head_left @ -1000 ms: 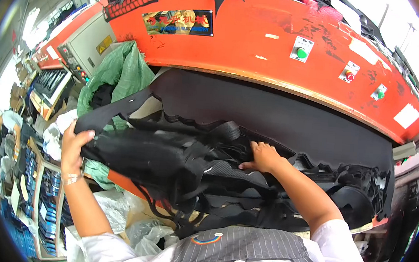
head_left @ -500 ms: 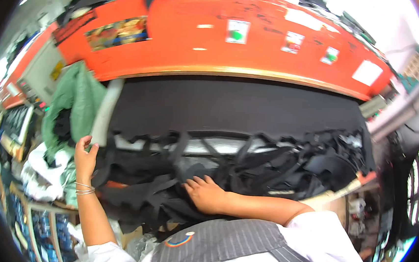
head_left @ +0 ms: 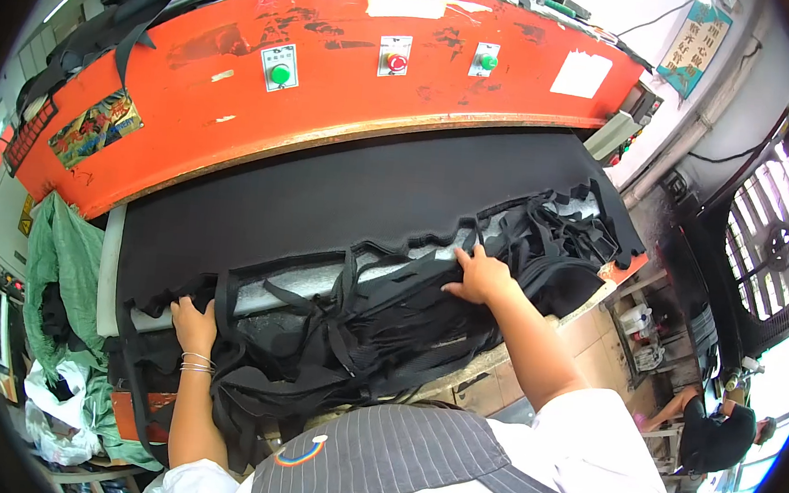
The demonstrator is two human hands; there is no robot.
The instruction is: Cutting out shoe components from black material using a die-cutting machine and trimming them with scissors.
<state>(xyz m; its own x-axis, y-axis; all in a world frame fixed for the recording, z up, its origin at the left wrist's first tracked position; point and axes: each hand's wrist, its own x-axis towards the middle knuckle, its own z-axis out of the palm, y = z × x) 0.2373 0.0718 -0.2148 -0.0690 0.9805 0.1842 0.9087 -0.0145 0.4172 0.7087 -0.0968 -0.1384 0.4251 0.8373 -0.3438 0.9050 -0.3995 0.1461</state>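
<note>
A wide black sheet (head_left: 352, 197), foam-like or rubbery, lies on the pale metal bed of a red machine. Its near edge is ragged, with cut-out strips hanging from it. At the sheet's near left corner, my left hand (head_left: 193, 328) has its thumb and fingers closed around the edge. My right hand (head_left: 483, 279) reaches to the middle right of that edge, thumb and fingers apart, fingertips touching a strip there. Between my hands and my body lies a tangled heap of black offcut strips (head_left: 388, 325).
The red machine beam (head_left: 334, 75) spans the far side, carrying a green button (head_left: 280, 73), a red button (head_left: 396, 62) and another green one. A green sack (head_left: 59, 266) and white plastic bags (head_left: 66, 415) stand at left. Another person (head_left: 718, 434) is at the far right, near a large fan.
My view has turned to the right. My left hand has come down onto the sheet's edge, and my right hand has reached forward from the offcuts to the edge.
</note>
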